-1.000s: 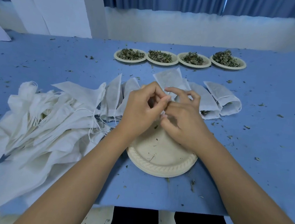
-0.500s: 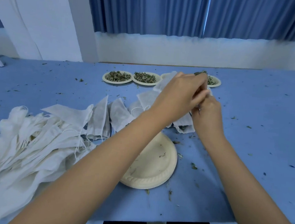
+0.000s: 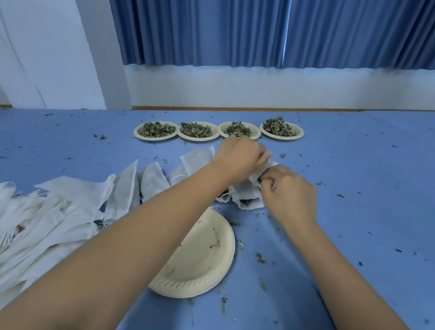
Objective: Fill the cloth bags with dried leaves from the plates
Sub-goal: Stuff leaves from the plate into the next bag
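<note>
My left hand (image 3: 239, 157) and my right hand (image 3: 288, 194) both grip a white cloth bag (image 3: 248, 193) among the filled bags lying past the near plate. Dark leaves show at that bag's lower edge. A nearly empty paper plate (image 3: 198, 262) with a few leaf bits sits in front of me, partly under my left forearm. Several paper plates heaped with dried leaves stand in a row at the back, from the leftmost plate (image 3: 155, 131) to the rightmost plate (image 3: 281, 129). More flat cloth bags (image 3: 152, 180) lie left of my hands.
A big heap of white cloth bags (image 3: 32, 218) with drawstrings covers the table's left side. Leaf crumbs are scattered over the blue tablecloth (image 3: 377, 203). The table's near edge runs along the bottom. A white wall and blue curtains stand behind the table.
My hands have come down from in front of the back plates onto the filled bags. One second ago they were together over the near plate. The camera tilted upward.
</note>
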The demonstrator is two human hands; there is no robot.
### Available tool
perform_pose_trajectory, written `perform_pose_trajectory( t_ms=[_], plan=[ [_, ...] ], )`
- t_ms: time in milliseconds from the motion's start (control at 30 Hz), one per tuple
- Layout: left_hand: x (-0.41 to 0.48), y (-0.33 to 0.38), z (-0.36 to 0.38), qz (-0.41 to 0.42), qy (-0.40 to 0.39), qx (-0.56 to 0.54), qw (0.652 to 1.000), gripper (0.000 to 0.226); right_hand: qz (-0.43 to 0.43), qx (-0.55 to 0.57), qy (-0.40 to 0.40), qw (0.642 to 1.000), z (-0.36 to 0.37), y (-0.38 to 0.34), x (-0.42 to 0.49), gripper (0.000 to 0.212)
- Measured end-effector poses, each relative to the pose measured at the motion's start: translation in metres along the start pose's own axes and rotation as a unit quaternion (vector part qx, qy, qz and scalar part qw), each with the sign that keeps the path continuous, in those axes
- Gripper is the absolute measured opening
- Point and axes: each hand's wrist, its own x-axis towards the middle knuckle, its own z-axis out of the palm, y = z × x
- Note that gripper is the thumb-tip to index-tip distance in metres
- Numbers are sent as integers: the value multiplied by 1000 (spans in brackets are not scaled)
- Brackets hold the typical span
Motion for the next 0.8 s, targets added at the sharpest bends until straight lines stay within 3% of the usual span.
perform_pose_trajectory(
  t_ms=[167,367,467,600,800],
  plan=[
    [24,-23,-8,-75,-27,-49,996,38,58,67,50,995,-17,3,53,24],
    [62,-40,30,-98,-88,-62,989,36,46,127,-78,988,50,33,139,20],
    [85,-52,55,-97,-104,-84,986,38,73,83,-154,982,96,55,172,29],
    [110,-73,80,-101,-103,-111,983,37,110,52,-199,972,141,85,204,35],
    [113,-92,105,-113,-102,-178,972,36,25,-151,-249,956,177,101,241,45]
  ],
)
